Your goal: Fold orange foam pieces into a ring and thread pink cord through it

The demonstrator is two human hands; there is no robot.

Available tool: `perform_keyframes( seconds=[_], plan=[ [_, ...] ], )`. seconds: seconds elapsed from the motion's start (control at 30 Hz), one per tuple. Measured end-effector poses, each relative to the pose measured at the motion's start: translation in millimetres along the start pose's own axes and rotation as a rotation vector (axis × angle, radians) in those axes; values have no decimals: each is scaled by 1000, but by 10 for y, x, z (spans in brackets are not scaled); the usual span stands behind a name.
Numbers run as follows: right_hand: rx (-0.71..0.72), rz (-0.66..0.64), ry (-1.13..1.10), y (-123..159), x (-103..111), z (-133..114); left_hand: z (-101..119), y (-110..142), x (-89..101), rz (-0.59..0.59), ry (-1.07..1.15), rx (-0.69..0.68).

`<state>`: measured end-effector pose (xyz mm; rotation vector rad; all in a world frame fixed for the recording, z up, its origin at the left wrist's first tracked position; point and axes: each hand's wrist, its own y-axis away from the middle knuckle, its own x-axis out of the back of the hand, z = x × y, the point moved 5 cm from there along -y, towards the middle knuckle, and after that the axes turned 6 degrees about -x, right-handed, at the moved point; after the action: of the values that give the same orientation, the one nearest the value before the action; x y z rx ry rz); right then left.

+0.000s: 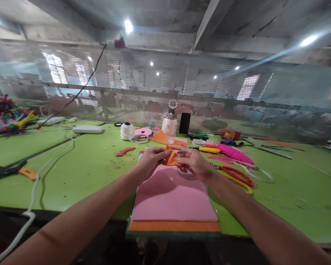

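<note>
Between my two hands is a folded piece of orange paper (171,157), held above a stack of pink sheets (173,198). My left hand (153,159) pinches its left side, thumb toward me. From the right, my right hand (191,161) grips the paper with thumb and fingers. Just under the right hand lies a clear round ring-like piece (188,174), partly covered by the fingers. Another orange sheet (160,137) rests behind my hands. Below the pink sheets, orange and green edges stick out toward me.
Red-and-yellow-handled scissors (238,176) and a bright pink bundle (234,154) lie to the right. Behind stand a white bottle (170,123), a phone (184,123) and a white thread spool (127,131). A glue gun (13,171) and white cable (44,167) are at left.
</note>
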<state>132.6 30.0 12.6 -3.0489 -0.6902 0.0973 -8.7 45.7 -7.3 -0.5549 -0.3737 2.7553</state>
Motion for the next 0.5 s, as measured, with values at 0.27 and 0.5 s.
perform_keyframes(
  seconds=[0.27,0.5],
  plan=[
    [13,-37,15,-24,15,30,21,0,-12,24,43,8],
    [29,-59,34,-13,0,20,24,-7,-18,38,61,11]
  ],
)
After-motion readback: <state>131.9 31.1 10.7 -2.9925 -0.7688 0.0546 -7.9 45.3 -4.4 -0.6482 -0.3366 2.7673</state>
